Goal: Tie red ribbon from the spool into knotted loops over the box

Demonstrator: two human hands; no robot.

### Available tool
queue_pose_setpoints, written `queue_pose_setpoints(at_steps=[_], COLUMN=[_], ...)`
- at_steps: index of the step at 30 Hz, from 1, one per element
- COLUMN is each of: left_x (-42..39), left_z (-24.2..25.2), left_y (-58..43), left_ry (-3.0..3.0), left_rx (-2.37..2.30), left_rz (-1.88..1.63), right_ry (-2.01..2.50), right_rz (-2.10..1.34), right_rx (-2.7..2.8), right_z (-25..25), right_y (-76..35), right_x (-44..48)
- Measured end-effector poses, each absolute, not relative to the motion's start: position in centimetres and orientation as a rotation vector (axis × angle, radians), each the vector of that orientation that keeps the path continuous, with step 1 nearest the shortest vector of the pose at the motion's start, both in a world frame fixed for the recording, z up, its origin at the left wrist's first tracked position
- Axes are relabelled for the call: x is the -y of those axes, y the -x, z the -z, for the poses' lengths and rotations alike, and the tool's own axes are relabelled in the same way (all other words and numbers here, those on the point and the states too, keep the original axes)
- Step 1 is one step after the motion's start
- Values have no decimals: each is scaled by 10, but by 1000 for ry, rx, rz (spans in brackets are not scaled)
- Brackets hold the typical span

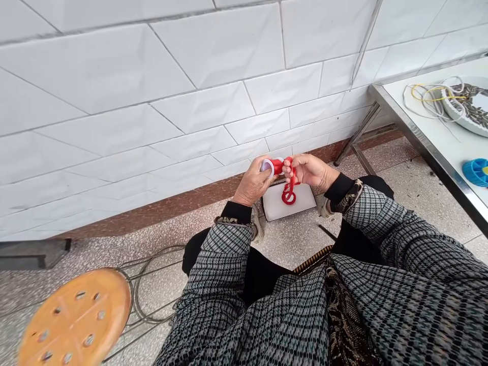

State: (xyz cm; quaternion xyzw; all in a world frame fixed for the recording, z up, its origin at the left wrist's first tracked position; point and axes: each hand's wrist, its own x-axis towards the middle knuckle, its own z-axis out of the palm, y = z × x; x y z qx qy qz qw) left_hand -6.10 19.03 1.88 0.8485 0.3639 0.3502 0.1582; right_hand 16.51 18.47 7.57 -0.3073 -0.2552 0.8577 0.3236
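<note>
Orange stool seat (pixel 76 316), pierced with holes, lower left. Left hand (pixel 252 183) closed round a white spool (pixel 268 169) wound with red ribbon (pixel 293 179). Right hand (pixel 311 170) just beside it, fingers curled on the ribbon; loops hang below, above a pale box (pixel 273 203) on speckled floor. Far right, metal-edged table (pixel 452 147): white dish (pixel 454 115), tangled wires (pixel 418 96), blue ring-shaped piece (pixel 476 173).

You had room to pass leftward from your hands (pixel 252 183) over the floor (pixel 152 223) toward the orange stool (pixel 72 317), but the tiled wall (pixel 213 117) closed the far side, the table (pixel 427 122) blocked the right, and a white-topped box (pixel 274 205) lay below.
</note>
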Motion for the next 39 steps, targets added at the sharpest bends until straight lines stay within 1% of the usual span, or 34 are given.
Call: queue_pose_setpoints(at_steps=[4, 7, 12, 15, 20, 23, 25, 27, 29, 32, 39], left_x=[-185, -184, -181, -178, -177, -178, -177, -178, -178, -179, -174], left_z=[-24, -25, -27, -28, -31, -34, -36, -37, -36, -34, -47], left_y=[61, 63, 66, 68, 73, 74, 73, 72, 72, 74, 79], left_ry=[-2406, -2376, -2334, -2287, -2116, -1993, -1937, -1922, -1922, -1893, -1927], left_rx=[-910, -851, -750, -707, -623, -600, -610, -609, -582, -564, -712], left_rz=[-853, -774, -710, -638, -572, -569, -584, -607, -622, -667, -664], right_ry=[865, 957, 1185, 1349, 1557, 1610, 1604, 1532, 1393, 1172, 1079], right_rz=[-2279, -2305, -2305, -2244, -1960, -1693, -1439, -1270, -1316, -1532, -1673], right_rx=[427, 366, 443, 643, 1314, 1793, 1931, 1873, 1754, 1612, 1419], right_z=[-78, -75, -57, -42, -26, -24, -26, -30, -35, -41, -40], right_y=[-168, -169, -169, -167, -163, -164, -165, -166, -165, -162, -156], right_x=[-188, -192, -201, -202, -197, -197, -197, -197, -194, -188, -179])
